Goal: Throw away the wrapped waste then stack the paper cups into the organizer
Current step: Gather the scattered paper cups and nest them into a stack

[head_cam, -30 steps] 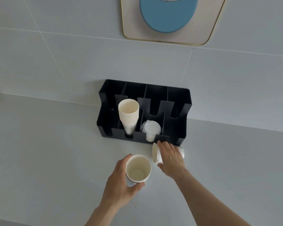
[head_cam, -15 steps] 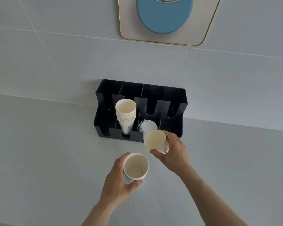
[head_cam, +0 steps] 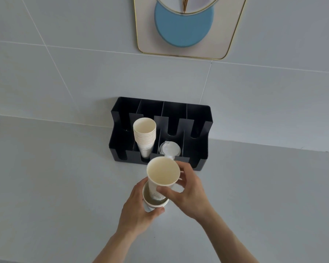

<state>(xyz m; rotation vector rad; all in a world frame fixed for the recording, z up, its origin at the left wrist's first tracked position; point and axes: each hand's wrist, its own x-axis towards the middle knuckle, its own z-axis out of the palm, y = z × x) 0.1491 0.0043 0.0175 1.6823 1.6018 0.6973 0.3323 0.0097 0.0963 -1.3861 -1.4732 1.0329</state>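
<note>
My left hand (head_cam: 136, 211) grips a white paper cup (head_cam: 155, 204) upright, just above the grey counter. My right hand (head_cam: 188, 194) holds a second paper cup (head_cam: 162, 172) whose base sits inside the mouth of the first, only partly nested. Behind them the black organizer (head_cam: 201, 149) stands against the wall. A stack of several paper cups (head_cam: 144, 135) leans in its second slot from the left. Clear plastic lids (head_cam: 169, 149) fill the slot to the right of the stack.
The grey counter (head_cam: 55, 186) meets a tiled wall behind the organizer. A gold-rimmed wall decoration with a blue disc (head_cam: 184, 29) hangs above. The organizer's two outer slots hold nothing that I can see.
My right hand lifted the cup that lay on its side by the organizer, turned it upright and lowered its base into the cup in my left hand.
</note>
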